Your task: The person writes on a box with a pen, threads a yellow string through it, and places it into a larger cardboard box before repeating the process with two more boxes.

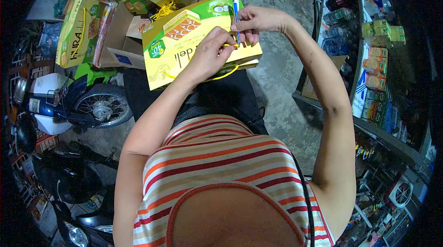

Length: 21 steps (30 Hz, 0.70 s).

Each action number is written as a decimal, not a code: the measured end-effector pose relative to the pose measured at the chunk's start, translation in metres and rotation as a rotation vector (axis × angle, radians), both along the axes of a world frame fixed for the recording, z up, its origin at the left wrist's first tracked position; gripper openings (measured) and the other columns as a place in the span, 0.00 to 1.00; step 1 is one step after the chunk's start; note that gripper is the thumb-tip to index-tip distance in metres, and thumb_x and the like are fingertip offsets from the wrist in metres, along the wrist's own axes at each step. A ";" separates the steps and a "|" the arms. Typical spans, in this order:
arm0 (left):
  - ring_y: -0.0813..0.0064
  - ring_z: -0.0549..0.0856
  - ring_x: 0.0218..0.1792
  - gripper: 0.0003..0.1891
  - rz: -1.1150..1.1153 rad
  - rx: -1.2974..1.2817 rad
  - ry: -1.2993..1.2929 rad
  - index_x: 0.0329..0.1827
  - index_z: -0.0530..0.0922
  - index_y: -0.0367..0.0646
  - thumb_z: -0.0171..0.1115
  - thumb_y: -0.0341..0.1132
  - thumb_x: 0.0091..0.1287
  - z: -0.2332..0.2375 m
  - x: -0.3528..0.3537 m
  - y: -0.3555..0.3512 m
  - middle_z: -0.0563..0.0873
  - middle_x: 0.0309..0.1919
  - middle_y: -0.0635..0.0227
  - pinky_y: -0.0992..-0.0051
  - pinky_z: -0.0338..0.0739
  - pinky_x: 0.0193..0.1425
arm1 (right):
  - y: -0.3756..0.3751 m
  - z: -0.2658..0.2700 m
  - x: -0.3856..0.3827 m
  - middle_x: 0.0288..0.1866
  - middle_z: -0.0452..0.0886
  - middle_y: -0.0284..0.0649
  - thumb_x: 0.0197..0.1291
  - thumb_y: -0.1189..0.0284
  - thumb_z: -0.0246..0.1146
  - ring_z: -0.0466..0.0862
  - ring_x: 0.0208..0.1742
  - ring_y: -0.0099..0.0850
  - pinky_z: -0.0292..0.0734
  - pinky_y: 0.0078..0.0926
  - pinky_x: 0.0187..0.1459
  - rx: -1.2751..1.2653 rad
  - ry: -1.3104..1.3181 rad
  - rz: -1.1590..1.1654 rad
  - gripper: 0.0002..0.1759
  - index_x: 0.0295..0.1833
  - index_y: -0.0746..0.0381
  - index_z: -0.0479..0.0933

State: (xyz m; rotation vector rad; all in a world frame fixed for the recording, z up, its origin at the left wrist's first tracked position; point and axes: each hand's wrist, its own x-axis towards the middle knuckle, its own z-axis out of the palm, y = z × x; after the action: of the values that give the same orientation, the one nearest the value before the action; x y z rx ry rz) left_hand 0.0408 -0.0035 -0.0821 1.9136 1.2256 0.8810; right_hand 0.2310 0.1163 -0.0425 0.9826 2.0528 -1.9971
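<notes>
- Yellow-and-green printed cardboard box (pixel 182 46): lies across the dark-clothed lap (pixel 240 97), beneath both hands.
- Left hand (pixel 208 55): grip pinched small, apparently upon the thin yellow cord handle (pixel 230 73).
- Right hand (pixel 256 21): grip closed about the slim blue-and-white pen (pixel 236 7), tip downward near the left fingertips.
- Step in hand, as judged: working cord into box with pen; the next move calls for steady, aligned pressure.

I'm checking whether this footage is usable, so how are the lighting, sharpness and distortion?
Head view, centre: the bag is brightly lit, its large lettering clear, its smallest print hard to read; head view, lower left: the dark motorbike sinks into dimness; head view, edges: wide-angle distortion and black corners.
</notes>
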 end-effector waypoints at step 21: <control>0.62 0.80 0.41 0.05 -0.060 0.130 0.120 0.38 0.78 0.38 0.61 0.30 0.64 0.004 0.008 0.007 0.77 0.36 0.60 0.70 0.75 0.46 | -0.022 -0.020 0.015 0.28 0.84 0.34 0.68 0.62 0.60 0.81 0.20 0.17 0.78 0.12 0.25 -0.015 0.219 -0.381 0.14 0.40 0.62 0.77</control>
State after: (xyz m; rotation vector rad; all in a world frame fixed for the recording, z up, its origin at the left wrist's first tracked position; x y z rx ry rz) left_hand 0.0492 0.0032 -0.0779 2.1222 1.1983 0.8424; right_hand 0.2456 0.0945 -0.0630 1.2863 2.0763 -2.3970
